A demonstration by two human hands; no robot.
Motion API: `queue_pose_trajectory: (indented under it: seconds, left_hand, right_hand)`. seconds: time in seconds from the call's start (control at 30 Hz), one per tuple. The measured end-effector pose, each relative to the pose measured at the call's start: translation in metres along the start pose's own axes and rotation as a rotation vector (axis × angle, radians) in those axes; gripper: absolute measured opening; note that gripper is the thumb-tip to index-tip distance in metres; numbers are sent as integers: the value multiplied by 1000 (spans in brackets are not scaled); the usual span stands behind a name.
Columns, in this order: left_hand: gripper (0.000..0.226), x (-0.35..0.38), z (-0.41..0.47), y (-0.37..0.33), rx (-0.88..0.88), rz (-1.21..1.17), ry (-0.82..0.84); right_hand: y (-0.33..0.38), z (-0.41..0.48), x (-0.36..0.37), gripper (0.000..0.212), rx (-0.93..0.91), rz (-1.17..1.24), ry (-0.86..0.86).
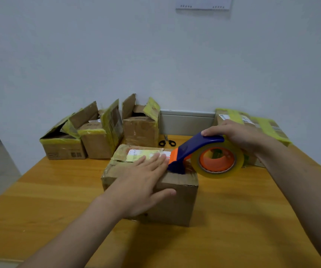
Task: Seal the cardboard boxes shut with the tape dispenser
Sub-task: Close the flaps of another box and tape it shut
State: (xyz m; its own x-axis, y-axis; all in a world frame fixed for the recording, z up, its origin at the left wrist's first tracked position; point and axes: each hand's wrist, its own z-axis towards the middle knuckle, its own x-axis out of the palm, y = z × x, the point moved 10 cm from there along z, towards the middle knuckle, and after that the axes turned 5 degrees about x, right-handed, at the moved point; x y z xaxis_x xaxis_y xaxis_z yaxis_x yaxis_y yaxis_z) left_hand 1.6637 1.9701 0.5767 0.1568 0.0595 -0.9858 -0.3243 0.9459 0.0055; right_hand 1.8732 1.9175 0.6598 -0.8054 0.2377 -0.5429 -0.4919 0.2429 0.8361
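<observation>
A closed cardboard box (177, 198) with a white label on top stands in the middle of the wooden table (233, 229). My left hand (142, 182) lies flat on its lid, fingers straight, thumb over the front edge. My right hand (237, 134) grips the blue handle of the tape dispenser (192, 151), whose orange-tipped head touches the right end of the box top. Its roll of clear tape (217, 159) hangs beside the box's right edge.
Three opened cardboard boxes (97, 136) with yellow tape scraps stand at the back left against the wall. Black-handled scissors (166, 142) lie behind the middle box. A taped box (268, 126) sits at the back right, behind my right hand.
</observation>
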Motion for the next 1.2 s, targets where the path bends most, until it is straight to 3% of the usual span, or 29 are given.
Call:
queue_pose_trajectory:
  seconds: [0.23, 0.37, 0.53, 0.7, 0.8, 1.03, 1.2]
  left_hand:
    - [91, 3, 4, -1, -13, -4, -31]
    - [92, 4, 4, 1, -23, -16, -43]
    - [93, 1, 1, 4, -29, -14, -67]
    - [92, 0, 1, 2, -29, -10, -62]
    - [94, -4, 1, -2, -40, 5, -75]
    - [127, -4, 26, -35, -96, -6, -77]
    - [114, 2, 35, -36, -137, -5, -83]
  right_hand:
    - [-6, -2, 3, 35, 14, 26, 17]
    - [-16, -8, 2, 49, 73, 106, 22]
    - [-26, -10, -11, 35, 93, 129, 3]
    - [-44, -13, -27, 64, 139, 172, 19]
    - [-41, -12, -27, 51, 84, 186, -12]
    - [-34, -12, -31, 33, -6, 125, -79]
    - [-42, -15, -31, 50, 4, 107, -72]
